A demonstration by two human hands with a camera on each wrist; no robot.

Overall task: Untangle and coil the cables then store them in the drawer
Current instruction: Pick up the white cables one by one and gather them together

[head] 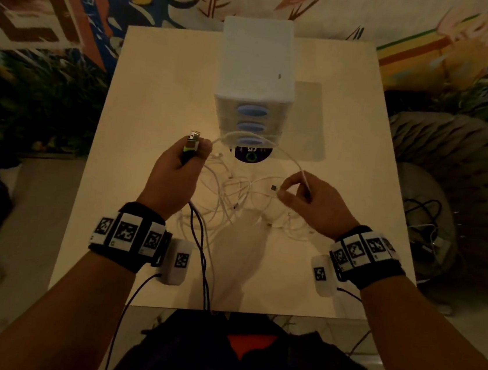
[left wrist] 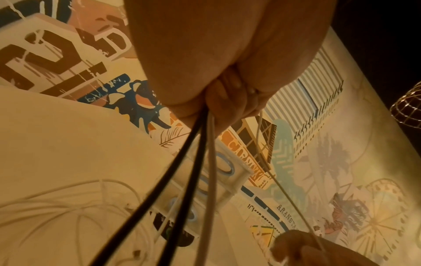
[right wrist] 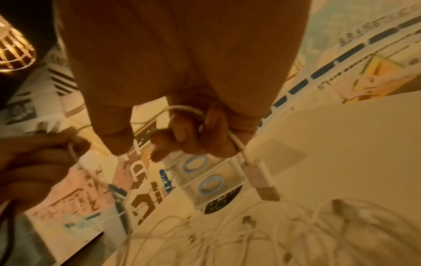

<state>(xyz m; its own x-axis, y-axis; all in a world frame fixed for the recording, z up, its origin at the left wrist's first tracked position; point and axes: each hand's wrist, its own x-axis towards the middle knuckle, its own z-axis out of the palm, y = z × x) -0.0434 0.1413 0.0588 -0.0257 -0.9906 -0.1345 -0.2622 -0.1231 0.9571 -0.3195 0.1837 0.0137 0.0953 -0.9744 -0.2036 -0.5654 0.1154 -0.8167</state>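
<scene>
Above the table point(head: 142, 106), I hold both hands raised over a tangle point(head: 235, 196) of white cables lying loose on the surface. Left hand point(head: 177, 171): fingers curled tight round a black cable point(head: 200, 240), whose plug point(head: 192, 142) with a green band and metal tip stands up out of the fist; the two black strands run down from the fist toward my body and over the near table edge. The left wrist view shows a white strand gripped in the same fist beside the black ones. Right hand point(head: 311, 198): thumb and fingers pinched on a white cable point(head: 288, 156) just behind its plug point(right wrist: 262, 178), which hangs free below the fingers. This white cable arcs between the two hands, passing in front of the drawers point(head: 253, 103). The drawers, a white unit with three blue oval handles, stand at the far middle of the table, all three fronts closed. A dark round sticker point(head: 250, 156) lies on the table just in front of the unit. The tangle sits between my hands and the near edge, well short of the drawers.
</scene>
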